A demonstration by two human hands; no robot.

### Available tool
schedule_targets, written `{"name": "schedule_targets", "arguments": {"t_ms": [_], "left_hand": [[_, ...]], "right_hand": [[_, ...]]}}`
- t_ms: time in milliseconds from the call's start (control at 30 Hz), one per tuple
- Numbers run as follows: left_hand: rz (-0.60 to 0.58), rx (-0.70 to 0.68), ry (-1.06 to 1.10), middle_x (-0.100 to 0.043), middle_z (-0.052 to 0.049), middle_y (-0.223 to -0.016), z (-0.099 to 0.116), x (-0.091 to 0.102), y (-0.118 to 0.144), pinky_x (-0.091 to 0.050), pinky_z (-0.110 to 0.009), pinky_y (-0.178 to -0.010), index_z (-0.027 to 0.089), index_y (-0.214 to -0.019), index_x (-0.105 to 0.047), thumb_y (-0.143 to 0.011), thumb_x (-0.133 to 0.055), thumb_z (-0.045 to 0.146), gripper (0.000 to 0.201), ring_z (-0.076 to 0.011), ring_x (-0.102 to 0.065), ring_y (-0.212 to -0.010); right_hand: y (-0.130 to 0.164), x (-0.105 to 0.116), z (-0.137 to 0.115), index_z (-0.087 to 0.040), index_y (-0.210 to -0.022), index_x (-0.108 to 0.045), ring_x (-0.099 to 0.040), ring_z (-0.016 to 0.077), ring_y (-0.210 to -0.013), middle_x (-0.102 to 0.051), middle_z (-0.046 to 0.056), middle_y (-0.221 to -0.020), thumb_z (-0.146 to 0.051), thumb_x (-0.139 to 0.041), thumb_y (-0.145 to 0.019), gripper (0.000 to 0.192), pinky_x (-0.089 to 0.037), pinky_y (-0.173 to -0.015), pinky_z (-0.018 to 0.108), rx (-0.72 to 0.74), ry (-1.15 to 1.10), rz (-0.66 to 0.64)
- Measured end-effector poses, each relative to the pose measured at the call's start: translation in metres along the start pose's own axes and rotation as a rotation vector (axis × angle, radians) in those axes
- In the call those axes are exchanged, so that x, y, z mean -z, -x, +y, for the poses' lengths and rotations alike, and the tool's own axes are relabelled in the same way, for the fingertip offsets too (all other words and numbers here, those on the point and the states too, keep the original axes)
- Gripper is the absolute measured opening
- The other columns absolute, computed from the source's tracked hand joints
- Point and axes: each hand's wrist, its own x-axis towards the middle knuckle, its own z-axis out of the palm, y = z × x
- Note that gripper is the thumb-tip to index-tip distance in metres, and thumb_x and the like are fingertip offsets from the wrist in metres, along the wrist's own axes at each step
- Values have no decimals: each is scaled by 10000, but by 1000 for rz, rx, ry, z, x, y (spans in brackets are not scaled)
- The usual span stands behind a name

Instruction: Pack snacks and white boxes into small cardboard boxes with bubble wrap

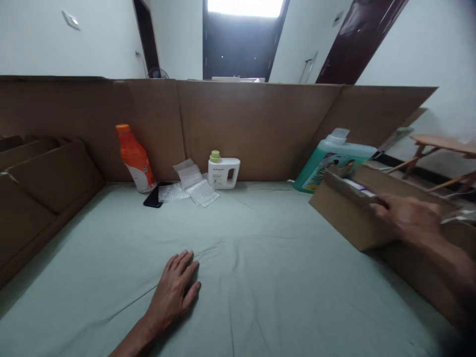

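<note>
My left hand (pixel 174 292) lies flat on the green sheet (pixel 260 258), palm down, fingers loosely spread and pointing away from me, holding nothing. It is well apart from everything else on the sheet.

My right hand (pixel 407 216) reaches out to the right and rests on the top edge of a box (pixel 345 213), fingers laid over the cardboard rim. The view is blurred there, so I cannot tell whether the fingers actually clamp the flap or only lie on it. The box sits at the right side of the sheet, tilted, with its open top facing up and something white with a purple strip showing inside.

Just behind the box stands a teal jug (pixel 330 158) with a pale cap, leaning against the cardboard wall (pixel 260 124) that runs around the back.

At the back, left of centre, I see 3 more things near each other: an orange bottle (pixel 136 159) upright by the wall, a white bottle (pixel 223 171) with a green cap and a handle, and between them some bubble wrap (pixel 191 186) partly lying over a black phone (pixel 153 196). Beside the sheet, on the far right, stands a wooden stool (pixel 442 148).
</note>
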Motion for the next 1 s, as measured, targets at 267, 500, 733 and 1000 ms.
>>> {"name": "schedule_targets", "arguments": {"t_ms": [267, 500, 733, 1000], "left_hand": [[142, 169, 206, -493, -204, -1509, -5, -4, 4, -488, -558, -1082, 165, -1398, -549, -923, -575, 352, 511, -353, -505, -1378], [222, 292, 476, -391, -197, -1585, -5, 6, 4, -373, -572, -1177, 180, -1556, -294, -883, -631, 407, 786, -344, -387, -1473], [108, 352, 782, -369, -210, -1604, 3, 17, -43, -344, -569, -1188, 132, -1563, -275, -816, -652, 362, 868, -352, -382, -1474], [285, 561, 747, -657, -167, -1289, 0, 39, 4, -519, -498, -1030, 134, -1360, -525, -795, -618, 387, 625, -326, -635, -1194]], "right_hand": [[96, 2, -181, -291, -872, -730, -694, 302, -832, -763, 70, -870, -455, -556, -893, 240, -494, -802, 512, 467, -61, -75], [153, 30, -237, -337, -1040, -725, -682, 304, -1084, -751, 63, -1112, -470, -667, -871, 223, -493, -1016, 513, 137, -464, 51], [187, -47, -215, -196, -979, -750, -719, 299, -885, -776, 109, -963, -551, -751, -710, 446, -606, -795, 428, -368, -829, -392], [219, -75, -260, -196, -967, -773, -714, 302, -850, -777, 117, -894, -505, -683, -772, 376, -597, -815, 441, -345, -956, -570]]}}
